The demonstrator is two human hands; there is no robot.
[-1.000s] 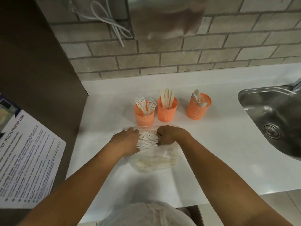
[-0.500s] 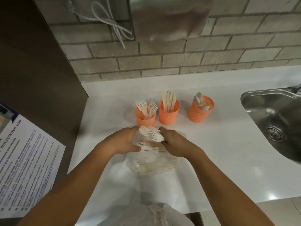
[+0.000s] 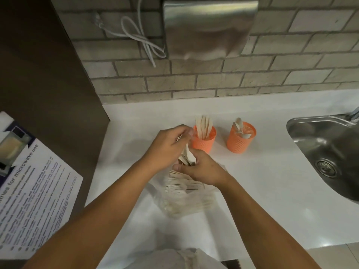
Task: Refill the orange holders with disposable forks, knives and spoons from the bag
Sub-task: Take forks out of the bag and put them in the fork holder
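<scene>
A clear plastic bag [image 3: 184, 200] of pale disposable cutlery lies on the white counter [image 3: 252, 191]. My right hand [image 3: 202, 169] grips the lower end of a bundle of forks [image 3: 187, 158], held upright just above the bag's mouth. My left hand [image 3: 169, 144] curls around the bundle's upper end. It hides the left orange holder. The middle orange holder [image 3: 204, 140] has several knives standing in it. The right orange holder [image 3: 240, 141] contains a few spoons.
A steel sink [image 3: 326, 152] is set into the counter at the right. A brick wall with a metal dispenser [image 3: 207, 28] and a looped white cable [image 3: 139, 39] rises behind. A dark panel with a microwave notice [image 3: 29, 191] stands at the left.
Both hands have drawn a bundle of forks out of the bag and carried it upright toward the holders. My left hand now covers the left holder.
</scene>
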